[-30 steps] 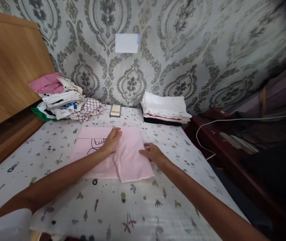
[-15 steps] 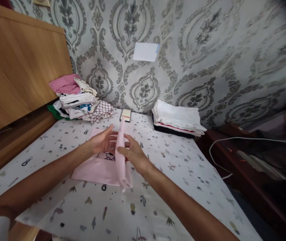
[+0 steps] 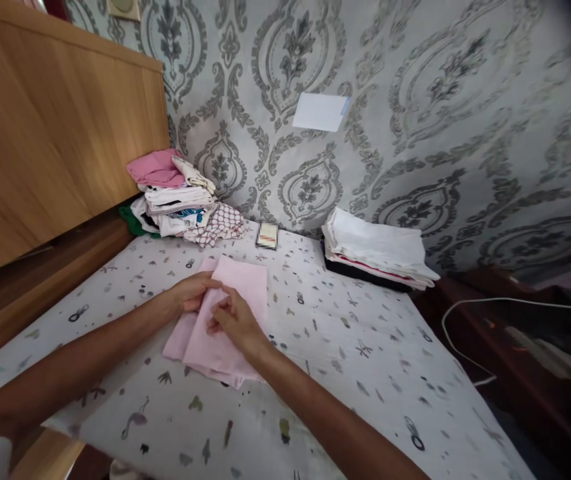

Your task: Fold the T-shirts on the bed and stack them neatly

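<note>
A folded pink garment (image 3: 248,287) lies on the printed sheet in front of me, one layer turned over the rest and covering the black line print. At the left edge of the fold, my left hand (image 3: 196,292) is closed on the cloth, its thumb stretched along the top. My right hand (image 3: 235,322) rests over the turned layer with its fingers curled on the cloth. The tip of its index finger is close to the left fingertips. Some fingertips of both hands are hidden.
A loose pile of clothes (image 3: 165,198) lies against the wooden cabinet (image 3: 70,127). A neat stack of white and dark cloths (image 3: 375,243) stands by the wall at the right. Between them lies a small framed card (image 3: 267,236). A white cable (image 3: 470,301) runs beyond the bed's right side.
The pink layer that stood upright between my hands now lies flat over the garment. My right hand has come left and down onto it, and the view has shifted slightly left.
</note>
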Available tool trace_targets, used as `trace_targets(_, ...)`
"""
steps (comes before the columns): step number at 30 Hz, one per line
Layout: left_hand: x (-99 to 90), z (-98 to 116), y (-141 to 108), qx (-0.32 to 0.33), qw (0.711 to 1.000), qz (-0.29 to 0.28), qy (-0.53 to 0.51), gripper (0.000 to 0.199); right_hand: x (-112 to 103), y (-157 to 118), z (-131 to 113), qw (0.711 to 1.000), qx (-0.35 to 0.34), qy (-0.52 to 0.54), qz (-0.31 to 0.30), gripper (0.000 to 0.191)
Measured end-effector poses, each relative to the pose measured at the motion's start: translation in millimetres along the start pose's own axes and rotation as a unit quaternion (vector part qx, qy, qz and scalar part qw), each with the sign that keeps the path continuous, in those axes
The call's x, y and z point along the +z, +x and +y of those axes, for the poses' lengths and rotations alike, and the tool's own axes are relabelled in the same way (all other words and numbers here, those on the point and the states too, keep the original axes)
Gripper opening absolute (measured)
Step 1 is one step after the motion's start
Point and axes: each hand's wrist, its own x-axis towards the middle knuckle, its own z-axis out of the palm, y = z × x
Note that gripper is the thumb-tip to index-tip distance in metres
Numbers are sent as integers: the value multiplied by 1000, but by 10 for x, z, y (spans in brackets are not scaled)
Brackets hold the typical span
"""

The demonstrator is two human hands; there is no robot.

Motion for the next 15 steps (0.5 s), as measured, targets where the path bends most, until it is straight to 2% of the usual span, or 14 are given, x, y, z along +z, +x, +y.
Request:
trace_targets(3, -64, 33, -22, 35, 997, 70, -22, 45, -54, -208, -13, 986, -127, -108, 5, 41)
trace_targets(5, -134, 60, -53, 42, 995, 92, -24, 51, -94, -333, 0, 948, -221, -226, 28, 36)
trace_targets(7, -196, 78, -92, 41, 994, 99, -19, 57, -118, -415, 52, 904, -286, -315, 30, 32)
trace_targets(10, -227, 92, -146, 33, 993, 110, 0, 64, -126, -476, 190, 876, -316, -364, 3, 29)
trace_targets(15, -214, 122, -163, 35, 988, 141, 46, 70, -178, -613, 414, 882, -293, -370, 6, 26)
